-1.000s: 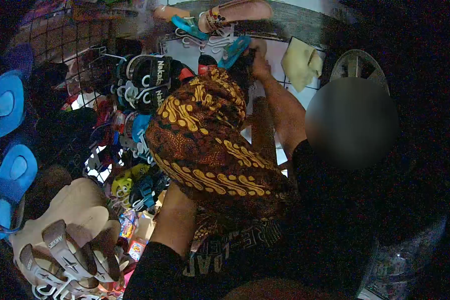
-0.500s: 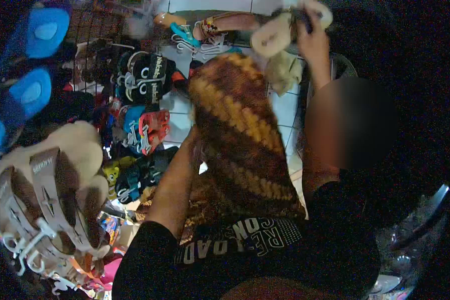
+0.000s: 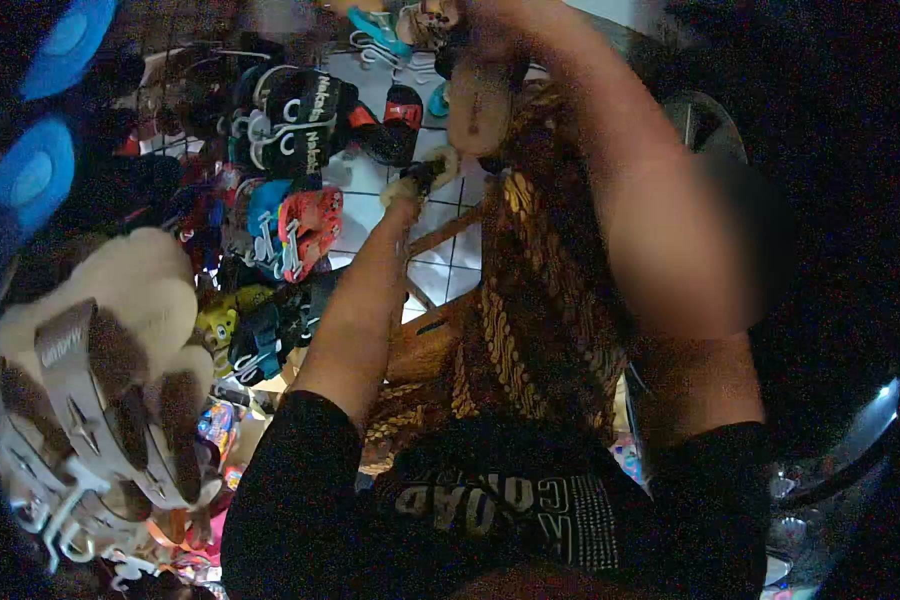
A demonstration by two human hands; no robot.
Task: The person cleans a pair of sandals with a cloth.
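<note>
My left hand (image 3: pixel 403 208) reaches forward over the tiled floor, closed on a pale beige sandal (image 3: pixel 442 166) with a dark strap. My right arm stretches up and across, and my right hand (image 3: pixel 500 22) is blurred near the top edge. Below it is a brown sandal (image 3: pixel 480 112) with a dark strap; the hand appears to grip it, though the fingers are partly hidden. Brown-and-gold patterned cloth (image 3: pixel 530 290) covers my legs, beneath both arms.
Grey-beige sandals (image 3: pixel 95 390) on white hangers hang close at left, near blue footwear (image 3: pixel 30 175). Black sandals (image 3: pixel 290 120), red-and-black slides (image 3: pixel 395 122) and coral sandals (image 3: pixel 310 232) are further ahead. A wooden piece (image 3: pixel 445 232) crosses the white tiles (image 3: pixel 460 250).
My right hand has swung left across the top, away from the right side. My left hand has moved forward from beside the cloth-covered knee and now holds a sandal. The cloth has shifted right.
</note>
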